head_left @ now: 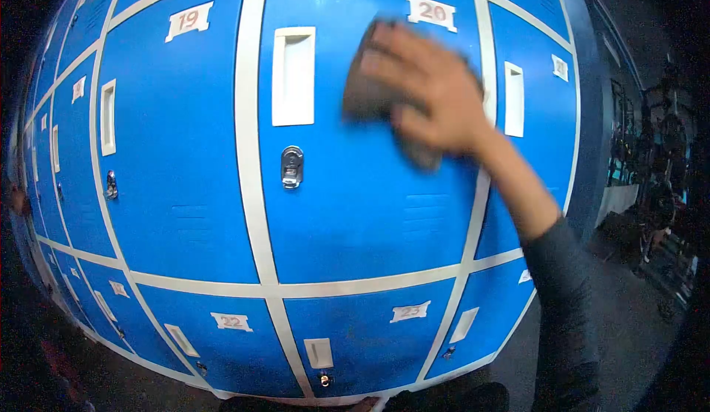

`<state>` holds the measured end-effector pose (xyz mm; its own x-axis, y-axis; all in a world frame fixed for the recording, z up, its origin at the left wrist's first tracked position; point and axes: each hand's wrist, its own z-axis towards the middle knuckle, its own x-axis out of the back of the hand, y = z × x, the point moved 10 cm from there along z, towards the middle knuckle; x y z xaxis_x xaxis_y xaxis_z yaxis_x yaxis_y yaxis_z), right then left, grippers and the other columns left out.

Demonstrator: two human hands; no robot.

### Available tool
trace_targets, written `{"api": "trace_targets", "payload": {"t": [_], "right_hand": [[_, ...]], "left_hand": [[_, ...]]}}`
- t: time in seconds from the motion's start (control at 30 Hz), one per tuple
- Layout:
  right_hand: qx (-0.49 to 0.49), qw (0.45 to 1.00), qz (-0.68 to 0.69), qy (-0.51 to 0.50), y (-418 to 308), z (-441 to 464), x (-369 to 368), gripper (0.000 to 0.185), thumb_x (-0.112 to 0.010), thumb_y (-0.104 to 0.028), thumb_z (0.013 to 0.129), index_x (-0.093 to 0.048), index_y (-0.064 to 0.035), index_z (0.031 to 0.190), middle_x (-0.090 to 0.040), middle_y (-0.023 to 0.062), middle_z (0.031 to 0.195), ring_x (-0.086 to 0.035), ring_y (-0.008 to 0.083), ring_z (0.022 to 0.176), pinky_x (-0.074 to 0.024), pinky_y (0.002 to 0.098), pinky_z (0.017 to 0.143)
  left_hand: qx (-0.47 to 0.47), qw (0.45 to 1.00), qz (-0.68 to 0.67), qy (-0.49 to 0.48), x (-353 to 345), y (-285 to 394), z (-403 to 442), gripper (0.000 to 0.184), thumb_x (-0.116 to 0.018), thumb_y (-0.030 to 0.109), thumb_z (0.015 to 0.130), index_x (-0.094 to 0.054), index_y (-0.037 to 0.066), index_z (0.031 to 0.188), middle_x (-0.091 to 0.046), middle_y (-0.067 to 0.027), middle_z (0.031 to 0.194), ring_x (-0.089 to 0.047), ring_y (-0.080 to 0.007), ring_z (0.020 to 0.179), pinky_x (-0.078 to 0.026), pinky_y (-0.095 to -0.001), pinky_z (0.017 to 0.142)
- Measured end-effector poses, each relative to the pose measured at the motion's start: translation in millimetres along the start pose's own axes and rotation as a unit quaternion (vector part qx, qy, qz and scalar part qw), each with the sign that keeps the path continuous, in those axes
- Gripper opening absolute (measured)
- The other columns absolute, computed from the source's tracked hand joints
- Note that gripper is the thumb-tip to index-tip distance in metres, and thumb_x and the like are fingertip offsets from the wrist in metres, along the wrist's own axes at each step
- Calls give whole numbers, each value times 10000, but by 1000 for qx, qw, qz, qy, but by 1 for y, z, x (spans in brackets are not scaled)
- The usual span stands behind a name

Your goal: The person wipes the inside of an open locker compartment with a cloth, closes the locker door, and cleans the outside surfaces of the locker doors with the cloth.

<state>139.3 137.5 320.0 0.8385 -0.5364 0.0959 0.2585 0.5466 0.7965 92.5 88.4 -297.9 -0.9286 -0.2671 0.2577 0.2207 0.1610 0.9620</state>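
Observation:
Pressed against the blue locker door numbered 20, my right hand holds a dark cloth. Hand and cloth are blurred by motion, just below the number label. The door has a white recessed handle at its upper left and a metal lock below that. A small bit of skin shows at the bottom edge of the view, too little to tell whether it is my left hand.
Locker 19 stands to the left and locker 21 to the right. Lockers 22 and 23 are below. Dark floor and indistinct equipment show at the far right.

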Motion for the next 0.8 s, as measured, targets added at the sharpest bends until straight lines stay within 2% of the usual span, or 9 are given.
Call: {"api": "trace_targets", "payload": {"t": [0.07, 0.13, 0.3, 0.43, 0.53, 0.63, 0.73, 0.77, 0.8], "right_hand": [[-59, 995, -42, 75, 59, 29, 8, 593, -598, -333, 771, -517, -204, 1344, -423, 130, 1437, -383, 351, 1327, -305, 466, 1083], [-201, 971, -125, 44, 96, 47, 13, 587, -477, -464, 889, -433, -165, 1392, -337, 183, 1477, -317, 381, 1355, -225, 481, 1124], [-209, 968, -129, 55, 92, 49, 13, 602, -475, -481, 881, -431, -177, 1399, -329, 174, 1484, -300, 371, 1370, -202, 501, 1133], [-81, 990, -87, 77, 26, 22, 0, 602, -615, -368, 769, -503, -243, 1347, -408, 125, 1449, -386, 326, 1327, -259, 518, 1093], [-37, 997, 12, -63, -53, -9, -15, 642, -623, -348, 757, -484, -249, 1376, -347, 116, 1493, -328, 324, 1372, -231, 526, 1103], [91, 958, 177, -206, -147, -67, -45, 686, -606, -367, 756, -433, -247, 1409, -293, 92, 1526, -276, 294, 1406, -196, 535, 1123], [206, 906, 275, -248, -192, -103, -56, 696, -584, -379, 762, -408, -241, 1421, -265, 71, 1541, -249, 271, 1420, -190, 532, 1132], [238, 891, 293, -252, -197, -109, -56, 697, -579, -382, 763, -404, -240, 1423, -259, 66, 1543, -243, 263, 1423, -191, 531, 1134], [240, 894, 281, -253, -190, -102, -56, 692, -579, -377, 764, -409, -239, 1420, -266, 65, 1541, -250, 261, 1421, -198, 527, 1132]], "left_hand": [[-167, 982, 64, 61, 9, 11, -5, 526, -672, 225, 865, -483, 86, 1336, -623, -112, 1109, -590, -188, 896, -508, -358, 725], [-308, 936, 115, 126, 16, 21, -8, 516, -662, 217, 874, -482, 86, 1339, -618, -113, 1137, -588, -180, 933, -510, -347, 737], [-109, 987, -106, 44, 6, -13, 1, 508, -662, 164, 865, -485, 75, 1333, -603, -118, 1181, -592, -232, 1019, -501, -361, 840], [-104, 920, -375, 42, -5, -40, 2, 492, -666, 134, 855, -503, 76, 1315, -607, -126, 1162, -598, -284, 1012, -503, -373, 834], [-171, 970, -155, 77, 7, -11, -9, 483, -666, 147, 853, -511, 86, 1306, -609, -135, 1157, -602, -294, 1009, -504, -383, 830], [-234, 963, 73, 112, 14, 20, -19, 473, -666, 160, 852, -520, 95, 1297, -611, -143, 1151, -606, -305, 1006, -505, -393, 826], [15, 976, -216, -15, -23, -85, 25, 485, -671, 233, 844, -527, 91, 1285, -607, -183, 1143, -610, -304, 1012, -499, -402, 840], [-148, 985, -56, 62, -5, -58, 20, 477, -659, 233, 851, -528, 94, 1288, -608, -182, 1131, -611, -305, 999, -500, -404, 827], [-300, 938, 108, 136, 10, 8, -13, 469, -648, 233, 858, -528, 96, 1290, -608, -182, 1119, -612, -307, 986, -501, -407, 813]]}}
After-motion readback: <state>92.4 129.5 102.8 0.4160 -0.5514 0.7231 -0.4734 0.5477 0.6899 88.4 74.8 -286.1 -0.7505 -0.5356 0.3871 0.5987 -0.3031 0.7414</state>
